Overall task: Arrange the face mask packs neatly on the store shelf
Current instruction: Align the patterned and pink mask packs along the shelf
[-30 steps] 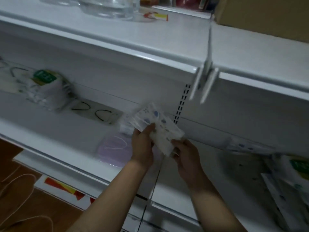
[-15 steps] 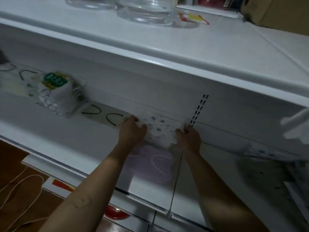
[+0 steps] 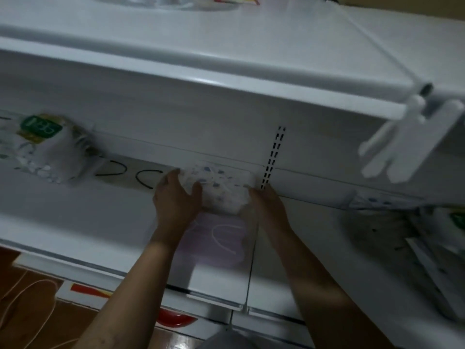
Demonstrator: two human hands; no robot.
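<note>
White mask pack (image 3: 221, 192) with blue speckles

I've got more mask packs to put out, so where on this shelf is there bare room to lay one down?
Bare shelf runs in front of the green-label pack and black-loop pack, left of the left hand. Another strip lies between the right hand and the right-side pile. Crowded: the middle, spotted pack behind purple pack.

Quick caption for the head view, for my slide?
Left hand and right hand hold a dotted mask pack at the back of the white shelf, behind a lilac pack.
</note>
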